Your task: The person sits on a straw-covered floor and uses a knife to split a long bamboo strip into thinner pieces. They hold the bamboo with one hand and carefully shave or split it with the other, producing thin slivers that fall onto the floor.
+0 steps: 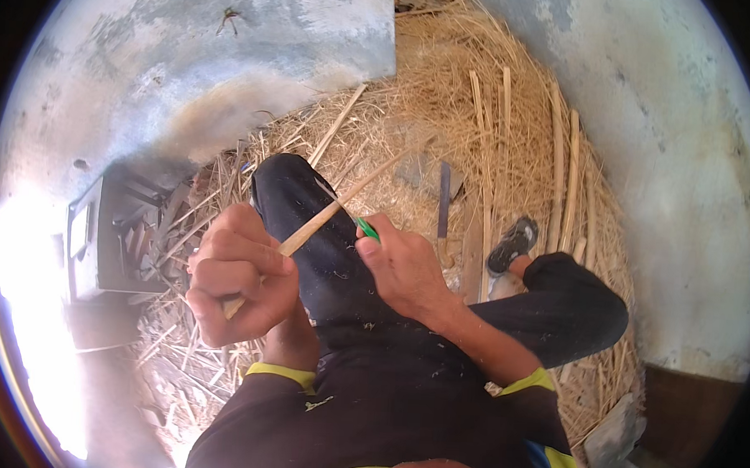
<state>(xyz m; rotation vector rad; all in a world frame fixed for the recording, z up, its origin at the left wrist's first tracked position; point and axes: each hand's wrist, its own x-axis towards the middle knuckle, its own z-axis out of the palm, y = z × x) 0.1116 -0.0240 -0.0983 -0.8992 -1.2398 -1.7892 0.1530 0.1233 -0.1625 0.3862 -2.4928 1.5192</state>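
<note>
My left hand [243, 274] is closed around the lower part of a pale wooden strip [308, 229], which looks like bamboo. The strip slants up and away to the right, over my dark-trousered knee. In my closed right hand [408, 276] is a small knife with a green handle [367, 228]. Its thin blade [325, 188] points up and left and crosses the strip, seemingly against it. My palm hides most of the handle. A short end of the strip shows below my left fist.
Shavings [440, 95] and loose strips cover the floor. A dark flat blade [444, 195] with a wooden handle lies ahead, beside a grey slab [420, 171]. Long strips [571, 180] lie at the right, by the wall [679, 164]. A grey box-like frame [111, 231] stands at the left.
</note>
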